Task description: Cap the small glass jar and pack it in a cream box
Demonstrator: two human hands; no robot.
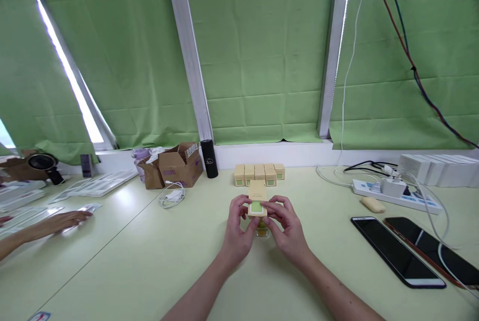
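Observation:
A small kraft cardboard box (258, 208) with a green label on its face is held between my two hands, its flap (257, 189) standing up at the back. My left hand (239, 221) grips its left side, with the thumb near the lower edge. On the right side, the fingers and thumb of my right hand (282, 221) close on the same box. Just below the box, between my thumbs, shows a small clear glass jar (262, 232) with something yellow-green in or on it. Its upper part is hidden, so I cannot tell whether it touches the box.
Several similar small boxes (250, 174) stand in rows behind my hands. To the right lie two phones (396, 251), a beige oval object (372, 205) and a power strip (396, 196) with cables. A brown carton (181, 164) and black cylinder (208, 159) stand back left; another person's hand (71, 220) is far left.

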